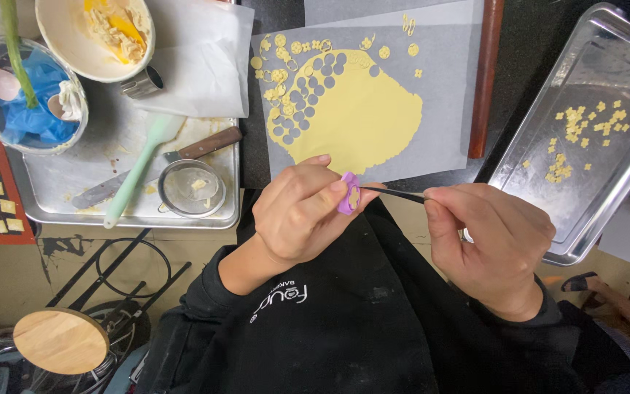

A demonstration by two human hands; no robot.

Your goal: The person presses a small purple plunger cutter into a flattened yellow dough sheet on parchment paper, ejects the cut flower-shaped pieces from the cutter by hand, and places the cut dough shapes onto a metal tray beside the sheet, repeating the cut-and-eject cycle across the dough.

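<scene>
L hand (302, 211) pinches purple cutter (348, 193), dough inside. R hand (491, 244) grips thin pick (395, 192), tip at cutter. Dough sheet (362, 120) w/ holes behind; tray (548, 168) right.

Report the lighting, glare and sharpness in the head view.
Head view: even overhead light, soft shadows; mild glare on the steel tray; left hand, purple cutter and right hand sharp; wide-angle bending at the edges, wooden stool slightly soft.
</scene>
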